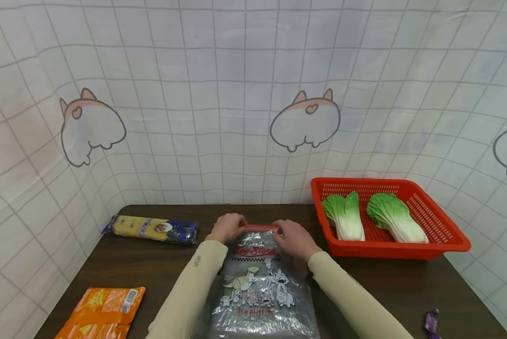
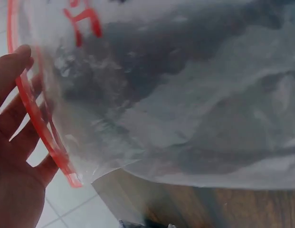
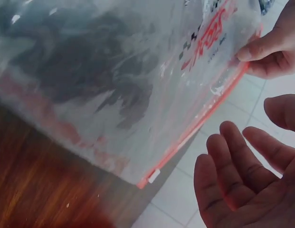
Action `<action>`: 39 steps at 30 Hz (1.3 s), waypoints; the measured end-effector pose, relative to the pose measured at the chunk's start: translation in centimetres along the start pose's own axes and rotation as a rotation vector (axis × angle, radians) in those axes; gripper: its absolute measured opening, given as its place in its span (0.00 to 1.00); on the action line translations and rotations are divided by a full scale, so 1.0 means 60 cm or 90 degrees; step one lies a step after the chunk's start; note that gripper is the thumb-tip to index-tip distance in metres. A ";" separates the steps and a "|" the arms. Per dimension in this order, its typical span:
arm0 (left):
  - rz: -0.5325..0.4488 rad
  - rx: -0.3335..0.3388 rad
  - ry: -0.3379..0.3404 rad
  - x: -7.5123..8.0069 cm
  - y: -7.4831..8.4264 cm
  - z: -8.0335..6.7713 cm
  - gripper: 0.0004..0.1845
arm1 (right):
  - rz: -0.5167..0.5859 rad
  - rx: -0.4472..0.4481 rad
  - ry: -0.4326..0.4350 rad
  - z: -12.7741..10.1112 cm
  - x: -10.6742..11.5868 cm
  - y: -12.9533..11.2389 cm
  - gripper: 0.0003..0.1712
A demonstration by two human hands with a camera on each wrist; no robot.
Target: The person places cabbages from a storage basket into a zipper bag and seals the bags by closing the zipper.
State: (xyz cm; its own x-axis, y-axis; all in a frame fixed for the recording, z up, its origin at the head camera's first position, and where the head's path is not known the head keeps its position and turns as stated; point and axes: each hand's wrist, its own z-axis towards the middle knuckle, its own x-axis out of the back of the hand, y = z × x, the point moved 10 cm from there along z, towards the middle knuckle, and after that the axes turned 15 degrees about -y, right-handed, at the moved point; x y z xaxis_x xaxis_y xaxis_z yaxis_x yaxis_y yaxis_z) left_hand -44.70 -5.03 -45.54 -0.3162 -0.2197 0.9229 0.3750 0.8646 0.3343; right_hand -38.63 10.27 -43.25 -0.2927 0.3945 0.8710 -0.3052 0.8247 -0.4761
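Observation:
A clear zip bag with cartoon print and a red zip strip lies on the dark wooden table in front of me. My left hand pinches the strip's left end, thumb on top and fingers behind, as the left wrist view shows. My right hand is at the strip's right end. In the right wrist view the right hand is open with relaxed fingers just off the bag's edge, while the left hand grips the far end. What the bag holds is not clear.
A red basket at the back right holds two napa cabbages. A yellow and blue packet lies at the back left, an orange snack bag at the front left, and a small purple wrapper at the front right.

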 end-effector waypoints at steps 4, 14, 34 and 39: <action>-0.044 -0.013 -0.045 0.000 0.006 -0.004 0.05 | 0.046 -0.003 -0.017 0.002 -0.007 0.001 0.24; -0.045 -0.084 -0.114 0.014 0.038 -0.036 0.05 | 0.083 -0.018 -0.078 0.008 -0.030 0.007 0.28; -0.124 -0.155 -0.324 0.022 0.092 -0.085 0.18 | 0.081 0.071 -0.131 0.008 -0.043 -0.024 0.08; -0.262 -0.171 -0.383 0.031 0.088 -0.102 0.21 | 0.101 0.124 -0.139 -0.006 -0.028 -0.047 0.09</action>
State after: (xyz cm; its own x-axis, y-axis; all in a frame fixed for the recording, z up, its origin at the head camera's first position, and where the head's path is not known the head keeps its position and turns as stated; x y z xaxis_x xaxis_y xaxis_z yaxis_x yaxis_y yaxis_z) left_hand -37.97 -3.62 -40.88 -0.8654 -0.1504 0.4780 0.2991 0.6103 0.7335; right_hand -36.92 7.43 -43.35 -0.5312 0.3990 0.7474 -0.4011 0.6586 -0.6367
